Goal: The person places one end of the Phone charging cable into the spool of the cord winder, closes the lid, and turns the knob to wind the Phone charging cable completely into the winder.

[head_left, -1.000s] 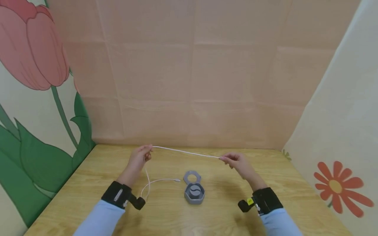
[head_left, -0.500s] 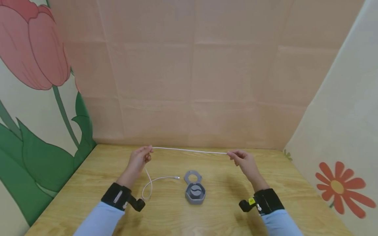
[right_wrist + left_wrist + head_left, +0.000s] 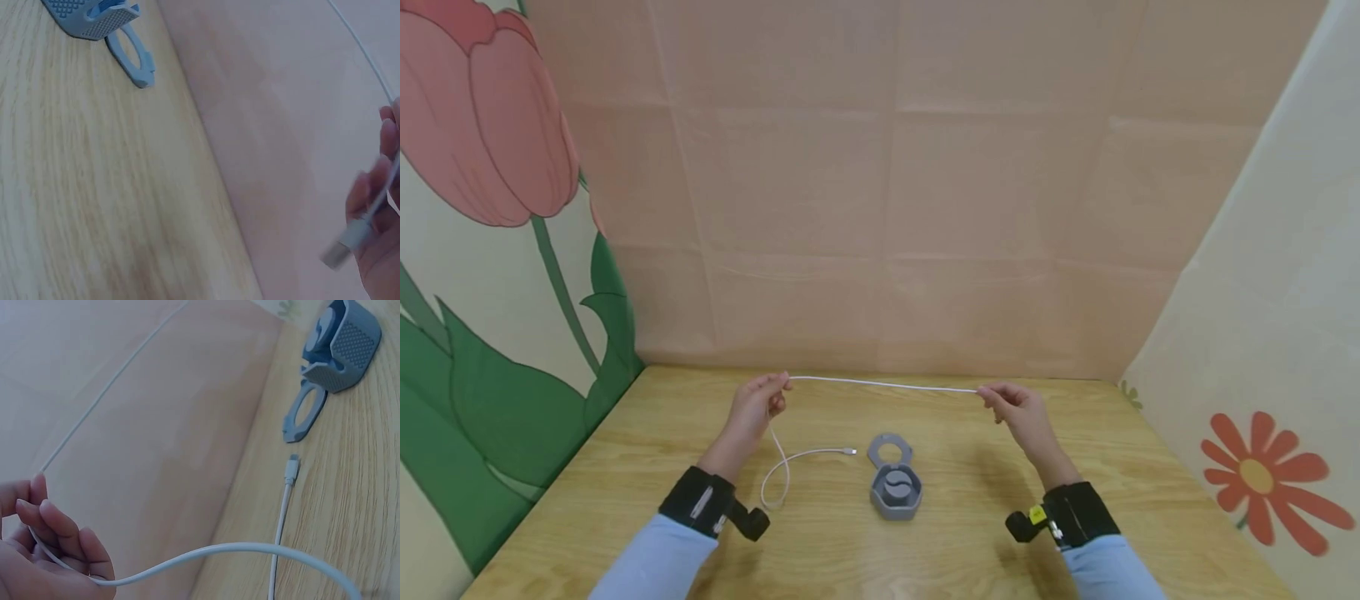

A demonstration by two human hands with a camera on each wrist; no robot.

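Worktop: pale wood grain. Grey winder case: rests at centre, nearest the viewer, its ring-shaped lid hinged open on the far side. White cable: slack tail looped on the wood left of the case, small plug lying just beside the lid. Left hand: fingers curled, pinching the cable above the surface. Right hand: fingers pinching the other end, large plug hanging below the fingertips. Span between hands: taut, nearly level, clear of the wood. Backdrop: pink panel.
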